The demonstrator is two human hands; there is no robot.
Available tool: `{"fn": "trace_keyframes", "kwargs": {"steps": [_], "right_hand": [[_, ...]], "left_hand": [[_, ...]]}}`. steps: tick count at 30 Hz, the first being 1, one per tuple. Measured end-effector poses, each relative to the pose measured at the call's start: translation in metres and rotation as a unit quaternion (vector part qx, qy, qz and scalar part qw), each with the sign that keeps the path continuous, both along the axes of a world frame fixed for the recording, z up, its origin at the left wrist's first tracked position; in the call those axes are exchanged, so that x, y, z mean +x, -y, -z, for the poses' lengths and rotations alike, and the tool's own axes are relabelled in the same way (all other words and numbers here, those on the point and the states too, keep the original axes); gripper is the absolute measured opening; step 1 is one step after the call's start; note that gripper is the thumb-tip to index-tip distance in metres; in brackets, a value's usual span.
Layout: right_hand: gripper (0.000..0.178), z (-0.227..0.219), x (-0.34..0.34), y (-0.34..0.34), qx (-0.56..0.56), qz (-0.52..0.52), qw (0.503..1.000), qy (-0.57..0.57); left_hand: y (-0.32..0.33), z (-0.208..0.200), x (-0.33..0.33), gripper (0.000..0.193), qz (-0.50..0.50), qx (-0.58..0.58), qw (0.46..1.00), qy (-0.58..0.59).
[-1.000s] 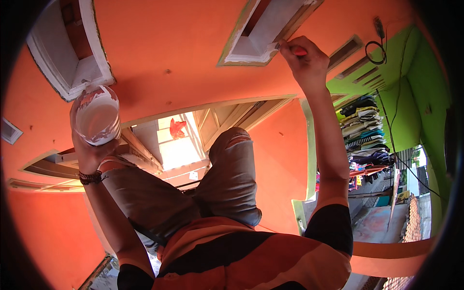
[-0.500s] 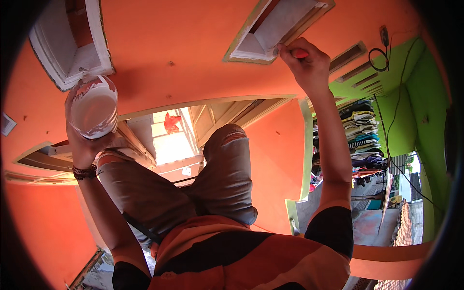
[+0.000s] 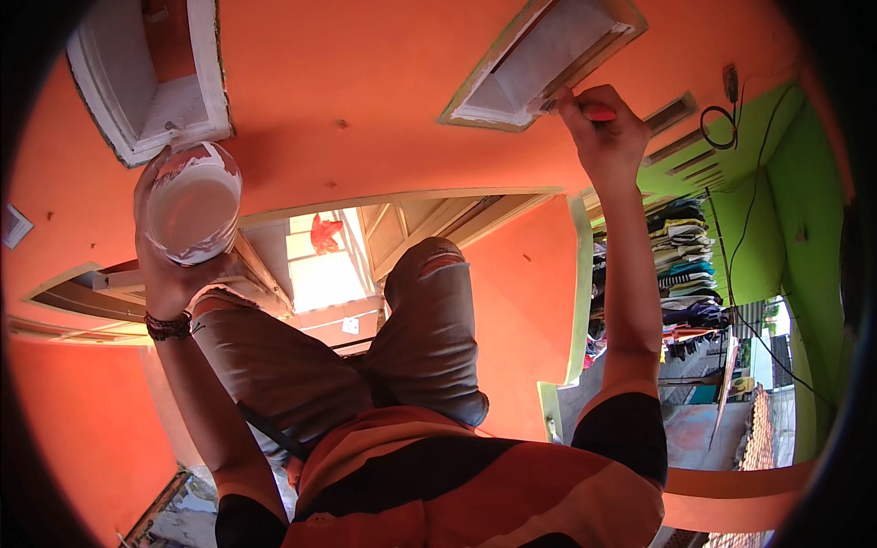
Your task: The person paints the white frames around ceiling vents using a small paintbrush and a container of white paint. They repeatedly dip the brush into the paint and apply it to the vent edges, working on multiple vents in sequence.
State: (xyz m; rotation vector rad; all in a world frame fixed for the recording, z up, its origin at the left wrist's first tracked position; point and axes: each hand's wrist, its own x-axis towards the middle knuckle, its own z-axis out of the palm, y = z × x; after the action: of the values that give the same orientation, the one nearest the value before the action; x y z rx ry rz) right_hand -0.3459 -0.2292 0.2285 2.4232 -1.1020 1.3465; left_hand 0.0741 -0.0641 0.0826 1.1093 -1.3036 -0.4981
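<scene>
My left hand [image 3: 174,281] is wrapped around a clear plastic tub [image 3: 194,205] of white paint, its rim and inner walls smeared white. The tub is just below the white-framed wall opening [image 3: 123,87] at upper left. Raised at upper right, my right hand [image 3: 612,142] grips a paintbrush [image 3: 598,112] whose red handle end sticks out of the fist. Its bristles are small and partly hidden by my fingers; they meet the lower right corner of a second recessed opening [image 3: 489,111], where white paint edges the frame.
An orange wall [image 3: 338,82] surrounds both openings. Beneath my knees are a wooden window frame [image 3: 438,224] and a bright gap with a red object [image 3: 324,234]. Folded clothes [image 3: 685,260] hang at right, near a dark cable [image 3: 717,128] and a green wall [image 3: 808,201].
The view has shifted slightly, so the openings, the tub and both hands appear a little farther right. The brush remains around the same frame corner, and both grips are unchanged.
</scene>
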Motion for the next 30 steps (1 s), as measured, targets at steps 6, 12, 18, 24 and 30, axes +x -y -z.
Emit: {"fn": "trace_keyframes", "kwargs": {"steps": [6,12,18,24,30], "right_hand": [[0.022,0.006,0.005,0.004,-0.029,0.02,0.999,-0.017],[0.014,0.017,0.01,0.008,-0.02,0.013,0.997,-0.079],[0.015,0.002,0.014,-0.005,0.002,-0.004,1.0,-0.026],[0.016,-0.008,0.003,-0.001,-0.081,0.034,0.995,-0.038],[0.016,0.006,0.002,0.0,-0.028,-0.01,0.997,-0.07]], "left_hand": [[-0.001,-0.001,0.002,0.107,0.005,0.006,1.0,0.017],[0.0,0.01,0.015,0.107,0.035,0.007,0.999,0.005],[-0.001,-0.001,0.009,0.108,0.032,0.005,0.999,0.006],[0.0,0.003,0.011,0.108,0.03,0.004,1.0,-0.001],[0.001,0.008,0.015,0.106,0.038,0.008,0.999,0.002]]}}
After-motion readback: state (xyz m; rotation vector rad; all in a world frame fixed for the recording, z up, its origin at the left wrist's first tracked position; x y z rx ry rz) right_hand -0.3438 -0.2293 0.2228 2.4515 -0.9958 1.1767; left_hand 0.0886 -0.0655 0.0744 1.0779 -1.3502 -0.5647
